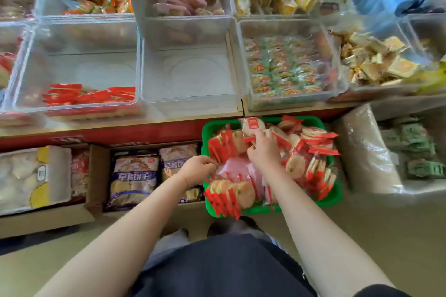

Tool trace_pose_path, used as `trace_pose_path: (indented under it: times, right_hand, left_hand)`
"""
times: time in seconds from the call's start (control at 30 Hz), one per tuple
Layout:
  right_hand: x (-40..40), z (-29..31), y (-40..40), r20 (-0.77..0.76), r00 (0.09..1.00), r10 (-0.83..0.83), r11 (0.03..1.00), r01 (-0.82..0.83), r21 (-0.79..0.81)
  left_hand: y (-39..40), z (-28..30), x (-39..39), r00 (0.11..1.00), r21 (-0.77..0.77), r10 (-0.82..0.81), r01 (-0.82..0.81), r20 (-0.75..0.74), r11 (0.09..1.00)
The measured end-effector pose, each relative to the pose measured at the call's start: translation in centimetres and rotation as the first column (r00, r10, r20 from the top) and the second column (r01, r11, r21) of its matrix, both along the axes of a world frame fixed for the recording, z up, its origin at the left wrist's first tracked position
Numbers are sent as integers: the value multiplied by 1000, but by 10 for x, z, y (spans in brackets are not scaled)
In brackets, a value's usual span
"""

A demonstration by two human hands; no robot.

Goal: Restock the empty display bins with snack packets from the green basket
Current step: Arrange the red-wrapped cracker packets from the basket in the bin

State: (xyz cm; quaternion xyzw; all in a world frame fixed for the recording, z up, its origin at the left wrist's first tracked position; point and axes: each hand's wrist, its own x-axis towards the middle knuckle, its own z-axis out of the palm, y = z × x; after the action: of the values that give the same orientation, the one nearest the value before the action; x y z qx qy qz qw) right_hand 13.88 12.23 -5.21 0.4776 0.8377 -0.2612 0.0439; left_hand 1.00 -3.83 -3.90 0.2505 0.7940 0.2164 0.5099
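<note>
**Ana:** Snack packets (243,190), round rice crackers in clear wrap with red ends, fill the green basket (334,196) on the floor below the display shelf. I'd guess they're light, crinkly and slippery, and the crackers inside would snap if squeezed.

**Ben:** So where should they be held?

**Ana:** By the flat red sealed ends, or a small stack pressed lightly between the palms. The right hand (264,152) has its fingers curled round one packet (252,126), lifted at the basket's far rim. The left hand (196,171) is at the basket's left edge with fingers bent onto the wrappers; I can't tell whether it has actually gripped any.

**Ben:** And the bins?

**Ana:** The empty clear bin (190,75) sits straight above the basket's left corner. Left of it, a partly filled bin (74,72) holds a thin layer of the same red packets. Right of the empty one, another bin (289,65) is full of green-and-orange sweets. Left of the basket, a cardboard box (96,176) holds purple biscuit bags (132,176).
</note>
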Motion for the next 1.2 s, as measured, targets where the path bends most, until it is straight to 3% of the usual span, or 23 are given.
trace_pose_path:
  times: [0.27, 0.63, 0.87, 0.93, 1.03, 1.13, 1.2]
  right_hand:
    - [13, -23, 51, 91, 982, 168, 986, -166, -28]
    - [4, -47, 65, 186, 954, 236, 964, -254, 76]
    - [5, -47, 63, 20, 968, 251, 958, -251, 139]
    - [7, -43, 65, -105, 966, 237, 966, -223, 130]
    - [10, -28, 61, -268, 938, 218, 976, -214, 45]
    - [8, -11, 47, -302, 907, 293, 925, -349, -151]
    - [8, -3, 36, -316, 891, 326, 864, -416, -283]
  left_hand:
    - [39, 0, 18, 985, -26, 171, -172, -22, 985]
    - [57, -16, 28, 951, -90, 306, -303, 30, 949]
    - [62, -15, 34, 915, -85, 391, -384, 96, 920]
    - [67, -14, 34, 875, -73, 453, -447, 172, 892]
    - [81, -14, 37, 719, -41, 566, -604, 402, 796]
    - [93, -19, 41, 558, -12, 568, -707, 605, 707]
    - [94, -22, 42, 511, -18, 620, -763, 595, 646]
